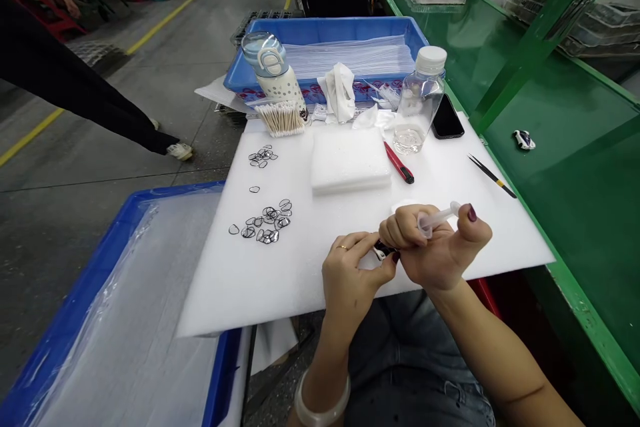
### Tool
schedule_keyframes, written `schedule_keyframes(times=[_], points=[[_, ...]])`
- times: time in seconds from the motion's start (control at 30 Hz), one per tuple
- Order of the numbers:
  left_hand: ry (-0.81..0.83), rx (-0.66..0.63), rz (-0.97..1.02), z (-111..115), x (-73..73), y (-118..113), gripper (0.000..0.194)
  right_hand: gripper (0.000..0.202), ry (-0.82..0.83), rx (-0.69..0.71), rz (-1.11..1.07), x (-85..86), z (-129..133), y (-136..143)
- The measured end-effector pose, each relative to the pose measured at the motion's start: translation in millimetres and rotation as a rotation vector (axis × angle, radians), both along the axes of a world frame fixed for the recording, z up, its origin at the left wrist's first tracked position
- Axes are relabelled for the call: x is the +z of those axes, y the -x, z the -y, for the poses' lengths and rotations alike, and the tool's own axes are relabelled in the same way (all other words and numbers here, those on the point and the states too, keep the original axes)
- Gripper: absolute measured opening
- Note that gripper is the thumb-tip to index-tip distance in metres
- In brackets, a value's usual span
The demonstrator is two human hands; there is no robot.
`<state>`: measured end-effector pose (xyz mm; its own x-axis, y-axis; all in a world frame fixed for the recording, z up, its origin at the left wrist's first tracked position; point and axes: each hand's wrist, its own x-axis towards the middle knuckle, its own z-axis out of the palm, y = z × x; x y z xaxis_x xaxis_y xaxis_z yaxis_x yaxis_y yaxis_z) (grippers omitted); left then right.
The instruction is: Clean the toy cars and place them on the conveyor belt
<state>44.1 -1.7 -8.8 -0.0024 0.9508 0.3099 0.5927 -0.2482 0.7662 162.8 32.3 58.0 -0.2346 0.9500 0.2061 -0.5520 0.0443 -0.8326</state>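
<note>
My left hand [353, 277] pinches a small black-and-white piece [383, 251] between thumb and fingers, over the front of the white foam sheet [310, 273]. Closed around a clear plastic syringe [440, 216], my right hand [433, 247] has its thumb up beside the plunger end. The syringe's tip is hidden by the fingers, close to the piece; whether they touch I cannot tell. To the left lie several thin black rings [270, 217] in loose groups. A white foam block [350, 160] sits beyond my hands.
A red utility knife [399, 163], a clear bottle [420, 100], a phone [447, 119] and tweezers [493, 177] lie to the right. Cotton swabs [281, 120], a tumbler [275, 73] and a blue tray [325, 27] stand behind. Another small piece [524, 140] is on the green bench. People are nearby.
</note>
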Motion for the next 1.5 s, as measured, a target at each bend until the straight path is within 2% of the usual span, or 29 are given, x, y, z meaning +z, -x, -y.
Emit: schedule_keyframes(times=[0.3,0.4,0.53,0.6,0.67,0.7,0.8,0.87,0.97,1.07,1.13,1.2,1.27,1.33,1.43,1.5], points=[[0.003,0.004,0.008,0,3.4,0,0.015,0.062,-0.004,-0.068,0.074,-0.3,1,1],[-0.004,0.005,0.006,0,2.5,-1,0.015,0.062,-0.004,-0.094,0.089,-1.0,8,2],[-0.007,-0.009,-0.008,1,0.8,0,0.015,0.064,-0.048,-0.172,0.184,15.8,18,0],[-0.006,-0.021,-0.022,2,0.5,1,0.02,0.063,-0.191,-0.248,0.15,27.1,4,1],[-0.008,-0.057,-0.047,5,0.6,2,0.029,0.064,-0.356,-0.372,0.066,32.2,-26,6],[-0.009,-0.082,-0.066,6,0.7,3,0.034,0.061,-0.371,-0.41,0.075,31.3,-45,10],[-0.011,-0.153,-0.139,9,0.2,7,0.043,0.045,-0.197,-0.369,0.482,18.4,-92,10],[-0.023,-0.173,-0.179,11,-1.9,10,0.044,0.032,-0.202,-0.423,0.619,7.6,-104,-14],[-0.075,-0.189,-0.219,13,-7.4,12,0.044,0.029,-0.174,-0.687,0.762,-2.8,-93,-93],[-0.143,-0.206,-0.253,14,-13.2,14,0.044,0.021,0.048,-1.007,0.926,-9.1,-80,-197],[-0.186,-0.218,-0.264,13,-16.2,17,0.044,0.018,0.219,-1.103,1.063,-16.2,-81,-259],[-0.224,-0.235,-0.266,11,-18.1,20,0.046,0.022,0.387,-1.135,1.254,-27.0,-88,-305],[-0.243,-0.248,-0.268,10,-18.8,22,0.048,0.031,0.411,-1.119,1.354,-39.2,-98,-332],[-0.231,-0.235,-0.27,9,-18.3,21,0.051,0.035,0.354,-1.077,1.424,-49.8,-106,-347],[-0.188,-0.149,-0.258,8,-15.7,13,0.051,0.033,0.2,-1.057,1.501,-57.6,-114,-352],[-0.154,-0.092,-0.244,6,-12.7,6,0.049,0.039,0.038,-1.039,1.521,-58.9,-114,-341]])
